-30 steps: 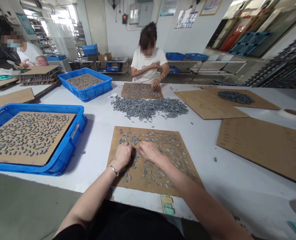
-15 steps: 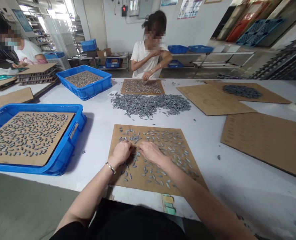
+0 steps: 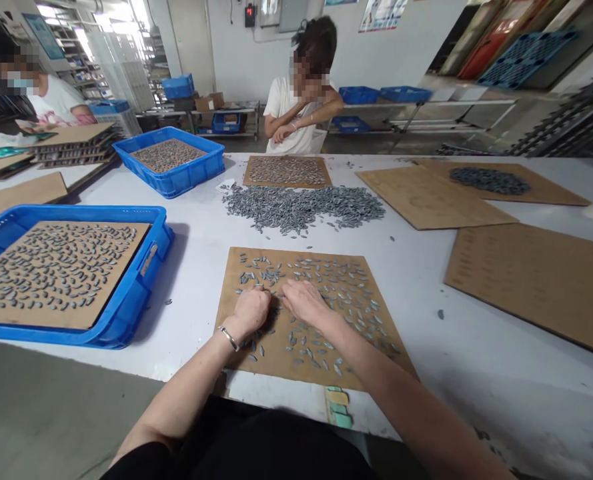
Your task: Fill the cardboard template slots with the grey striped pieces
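A brown board (image 3: 286, 370) lies before me, with many small grey leaf-shaped pieces (image 3: 303, 341) spread over it. My left hand (image 3: 253, 310) is low over the board's left half, its fingers bent together and pointing down among the pieces. Close to its right, my right hand (image 3: 303, 303) has its fingers drawn together, the tips almost meeting those of the left. Whatever lies between the fingertips is too small and covered to make out. Just beyond both hands the pieces sit in a denser cluster (image 3: 266, 273).
A heap of grey pieces (image 3: 296, 208) lies beyond my board. Blue trays (image 3: 146, 293) with filled boards stand left; bare brown boards (image 3: 536, 287) lie right. Across the white table (image 3: 191, 280), a co-worker (image 3: 296, 113) sits behind a covered board (image 3: 286, 171). Another person (image 3: 61, 100) is far left.
My hands stay close together over the board, with only slight finger movement. The co-worker opposite has drawn a hand back from the board and holds it near the body.
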A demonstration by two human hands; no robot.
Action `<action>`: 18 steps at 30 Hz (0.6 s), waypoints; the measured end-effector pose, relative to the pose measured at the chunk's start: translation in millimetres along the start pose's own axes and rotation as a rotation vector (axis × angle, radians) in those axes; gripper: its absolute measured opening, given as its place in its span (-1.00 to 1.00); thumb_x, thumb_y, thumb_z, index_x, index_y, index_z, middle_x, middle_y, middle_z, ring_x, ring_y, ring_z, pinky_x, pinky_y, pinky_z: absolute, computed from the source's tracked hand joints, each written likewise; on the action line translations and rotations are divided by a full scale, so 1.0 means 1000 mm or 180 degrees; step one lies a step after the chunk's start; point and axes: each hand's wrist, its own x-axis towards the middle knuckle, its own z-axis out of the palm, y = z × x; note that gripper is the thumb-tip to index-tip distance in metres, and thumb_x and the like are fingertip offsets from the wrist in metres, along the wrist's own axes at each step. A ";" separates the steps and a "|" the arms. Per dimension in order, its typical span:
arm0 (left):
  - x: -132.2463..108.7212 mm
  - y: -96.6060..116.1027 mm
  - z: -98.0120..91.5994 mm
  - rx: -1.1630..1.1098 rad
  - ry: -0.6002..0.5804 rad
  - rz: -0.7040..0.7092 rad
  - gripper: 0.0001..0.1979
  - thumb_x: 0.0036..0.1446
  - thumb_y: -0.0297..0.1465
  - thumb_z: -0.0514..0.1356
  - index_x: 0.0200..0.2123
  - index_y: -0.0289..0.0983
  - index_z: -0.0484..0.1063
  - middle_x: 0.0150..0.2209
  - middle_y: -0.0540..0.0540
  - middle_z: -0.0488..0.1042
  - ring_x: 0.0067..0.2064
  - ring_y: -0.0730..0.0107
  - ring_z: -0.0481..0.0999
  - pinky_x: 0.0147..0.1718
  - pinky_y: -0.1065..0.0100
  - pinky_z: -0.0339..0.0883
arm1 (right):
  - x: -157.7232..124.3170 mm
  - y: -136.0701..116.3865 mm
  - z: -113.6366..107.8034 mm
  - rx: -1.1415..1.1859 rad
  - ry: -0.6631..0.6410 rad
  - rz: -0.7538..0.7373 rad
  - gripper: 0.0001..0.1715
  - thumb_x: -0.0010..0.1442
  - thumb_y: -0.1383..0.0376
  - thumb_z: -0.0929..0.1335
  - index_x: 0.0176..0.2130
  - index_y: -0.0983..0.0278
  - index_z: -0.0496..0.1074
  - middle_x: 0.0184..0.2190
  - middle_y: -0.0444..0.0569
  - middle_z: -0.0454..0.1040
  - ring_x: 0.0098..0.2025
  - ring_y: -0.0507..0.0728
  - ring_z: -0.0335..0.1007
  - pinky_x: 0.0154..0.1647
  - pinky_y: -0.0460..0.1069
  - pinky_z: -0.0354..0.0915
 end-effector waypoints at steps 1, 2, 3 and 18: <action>0.000 0.000 0.001 0.0010 0.0002 0.0020 -0.75 0.30 -0.61 0.09 -0.14 -0.39 0.57 -0.11 -0.32 0.60 0.01 0.14 0.61 0.04 0.25 0.46 | 0.000 0.001 0.002 -0.0072 0.0077 -0.0040 -0.72 0.41 0.35 0.26 -0.11 0.32 0.57 -0.13 0.15 0.59 -0.08 0.22 0.50 -0.07 0.03 0.25; -0.001 0.000 0.001 0.0028 0.0002 0.0045 -0.75 0.29 -0.62 0.08 -0.14 -0.39 0.57 -0.12 -0.32 0.60 0.02 0.14 0.61 0.04 0.26 0.45 | -0.001 0.001 0.005 -0.0120 0.0155 -0.0098 -0.71 0.41 0.37 0.25 -0.13 0.32 0.57 -0.14 0.15 0.59 -0.06 0.22 0.49 -0.05 0.04 0.24; -0.001 0.000 0.002 0.0048 0.0007 0.0066 -0.75 0.29 -0.62 0.08 -0.14 -0.39 0.56 -0.12 -0.32 0.60 0.02 0.14 0.61 0.04 0.26 0.45 | -0.002 0.002 0.006 -0.0141 0.0218 -0.0163 -0.70 0.41 0.39 0.24 -0.14 0.31 0.57 -0.16 0.14 0.59 -0.06 0.21 0.48 -0.03 0.03 0.23; 0.000 0.000 0.002 0.0425 0.0263 0.0647 -0.79 0.33 -0.56 0.10 -0.16 -0.39 0.55 -0.14 -0.32 0.55 -0.01 0.07 0.53 0.03 0.13 0.38 | -0.016 -0.008 0.005 0.0076 -0.0087 -0.0113 -0.75 0.42 0.35 0.27 -0.11 0.30 0.55 -0.10 0.12 0.59 -0.03 0.18 0.52 0.03 0.01 0.25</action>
